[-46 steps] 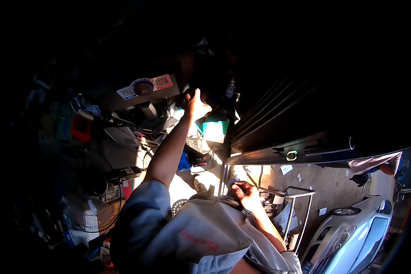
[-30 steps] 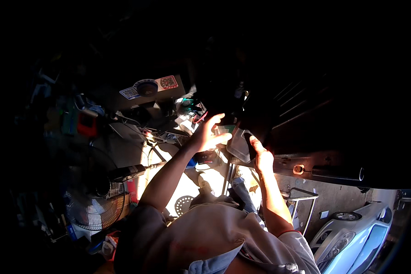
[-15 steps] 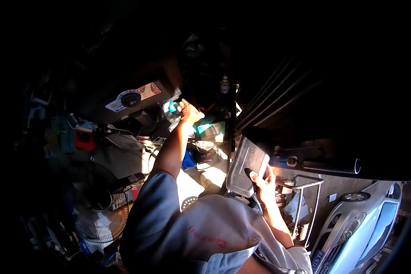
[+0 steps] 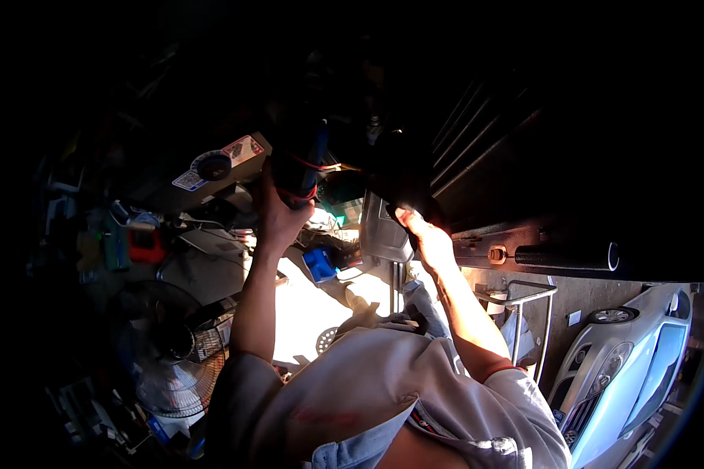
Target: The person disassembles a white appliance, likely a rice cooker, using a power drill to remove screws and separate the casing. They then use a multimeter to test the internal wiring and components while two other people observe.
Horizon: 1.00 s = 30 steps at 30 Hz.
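Observation:
My left hand is closed around a dark, upright bundle with red cord-like bands and a blue strip along its side. Shadow hides what the bundle is. My right hand has its fingers bent in at the right edge of a dark grey plastic case. The case tilts in front of me, its raised front in sunlight and its far end lost in the dark.
A blue object lies beyond my lap, left of the case. A cardboard box stands at far left, a wire-caged fan at near left. On the right are a dark metal beam, a metal-tube frame and a silver car.
My left hand has drawn back from the clutter and now grips the dark bundle. The case and my right hand have shifted away from me and to the left.

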Motion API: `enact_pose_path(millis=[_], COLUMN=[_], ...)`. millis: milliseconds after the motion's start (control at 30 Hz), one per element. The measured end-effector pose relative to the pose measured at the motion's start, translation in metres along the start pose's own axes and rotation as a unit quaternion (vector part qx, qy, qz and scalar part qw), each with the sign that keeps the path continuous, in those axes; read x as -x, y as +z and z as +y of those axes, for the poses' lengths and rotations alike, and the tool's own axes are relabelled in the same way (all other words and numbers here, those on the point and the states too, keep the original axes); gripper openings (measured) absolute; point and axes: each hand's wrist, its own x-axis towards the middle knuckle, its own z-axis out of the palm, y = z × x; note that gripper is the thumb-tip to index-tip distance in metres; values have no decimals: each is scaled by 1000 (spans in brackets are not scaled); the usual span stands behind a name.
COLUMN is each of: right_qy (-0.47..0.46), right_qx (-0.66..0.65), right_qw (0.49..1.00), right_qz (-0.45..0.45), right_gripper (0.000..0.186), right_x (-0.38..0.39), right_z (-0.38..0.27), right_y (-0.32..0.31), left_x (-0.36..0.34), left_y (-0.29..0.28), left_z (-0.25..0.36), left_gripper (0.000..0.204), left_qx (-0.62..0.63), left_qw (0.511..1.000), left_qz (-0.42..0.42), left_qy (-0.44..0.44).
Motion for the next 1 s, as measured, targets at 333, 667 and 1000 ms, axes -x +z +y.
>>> enact_pose_path(millis=[333,667,1000], right_qy=[-202,-184,-150], right_qx=[180,353,550], right_qw=[959,916,821], right_qz=[-79,-41,18], right_gripper=[38,38,38], right_x=[-211,-249,-237], right_z=[45,64,58], right_y=[79,107,122], left_x=[103,190,186], left_y=[-121,-144,-125], left_z=[47,61,75], left_gripper=[106,113,110], left_qx=[44,-17,90], left_qw=[992,982,991], left_qz=[110,111,39], left_qy=[-49,-150,-95])
